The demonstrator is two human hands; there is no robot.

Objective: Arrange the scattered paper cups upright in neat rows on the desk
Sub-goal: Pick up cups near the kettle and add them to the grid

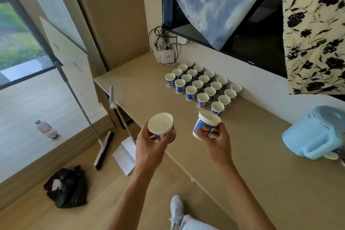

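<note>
Several blue-and-white paper cups [202, 100] stand upright in neat rows at the back of the light wooden desk [141, 87], near the wall. My left hand [149, 145] grips one paper cup [161, 124] from below, mouth up, held over the desk's front edge. My right hand [216, 140] grips a second cup [206, 124] by its lower part, tilted slightly, just in front of the nearest cup [217, 108] of the rows.
A light blue plastic jug [315, 134] lies on the desk at the right. A white router box [167, 56] and cables sit at the back corner. On the floor lie a broom [104, 149], a dustpan [126, 155], a black bag [67, 186] and a bottle [45, 129].
</note>
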